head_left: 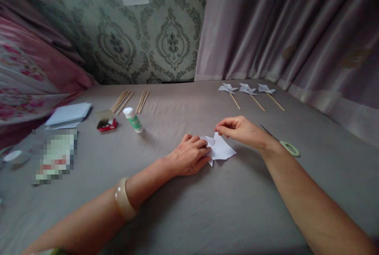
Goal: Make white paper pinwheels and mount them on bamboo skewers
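A white paper piece (222, 150), cut and partly folded like a pinwheel, lies on the grey cloth in front of me. My left hand (191, 154) presses on its left side, fingers curled over a folded flap. At the far corner of the same paper, my right hand (237, 128) has thumb and fingertips pinched together on the paper's tip. Scissors (289, 148) with light green handles rest beyond my right wrist. What lies beneath my left fingers is hidden.
Three paper pinwheels (248, 89) on sticks lie at the back right. Left of my hands stand a white-and-green glue bottle (134, 121) and an open red box (108, 124). Wooden sticks (122, 102), a paper stack (68, 115) and a blurred packet (56, 158) lie farther left.
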`<state>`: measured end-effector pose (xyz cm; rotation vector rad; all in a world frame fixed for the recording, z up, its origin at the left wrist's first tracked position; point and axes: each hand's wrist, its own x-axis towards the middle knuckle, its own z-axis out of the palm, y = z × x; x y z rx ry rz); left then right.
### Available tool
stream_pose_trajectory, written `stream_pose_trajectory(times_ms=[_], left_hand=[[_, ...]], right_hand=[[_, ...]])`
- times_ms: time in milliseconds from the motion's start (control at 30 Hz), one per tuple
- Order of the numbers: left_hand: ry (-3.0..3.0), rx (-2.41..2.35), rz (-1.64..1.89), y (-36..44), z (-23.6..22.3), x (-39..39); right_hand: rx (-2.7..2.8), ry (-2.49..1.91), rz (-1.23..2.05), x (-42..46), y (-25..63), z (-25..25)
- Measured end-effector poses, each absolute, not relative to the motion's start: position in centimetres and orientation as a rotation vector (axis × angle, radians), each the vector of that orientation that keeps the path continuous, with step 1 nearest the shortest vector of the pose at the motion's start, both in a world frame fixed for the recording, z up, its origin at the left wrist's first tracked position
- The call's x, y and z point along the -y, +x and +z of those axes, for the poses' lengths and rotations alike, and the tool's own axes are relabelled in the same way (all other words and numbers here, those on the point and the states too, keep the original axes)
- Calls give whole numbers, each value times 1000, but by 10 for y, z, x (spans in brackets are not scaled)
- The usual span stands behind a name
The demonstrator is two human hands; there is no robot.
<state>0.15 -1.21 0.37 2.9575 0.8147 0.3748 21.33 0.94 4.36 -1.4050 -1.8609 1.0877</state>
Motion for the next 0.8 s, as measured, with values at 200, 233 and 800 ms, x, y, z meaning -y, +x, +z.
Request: stream_pose_trajectory(times_ms=[200, 233, 800], left_hand=[[2950, -912, 430, -3, -4, 20], [2958, -912, 431, -3, -5, 20], [2944, -838, 473, -3, -13, 12]], right_hand=[[1970, -1218, 1040, -56, 120, 53], [1981, -1199, 1073, -63, 101, 55], [1845, -1047, 1399, -64, 43, 64]])
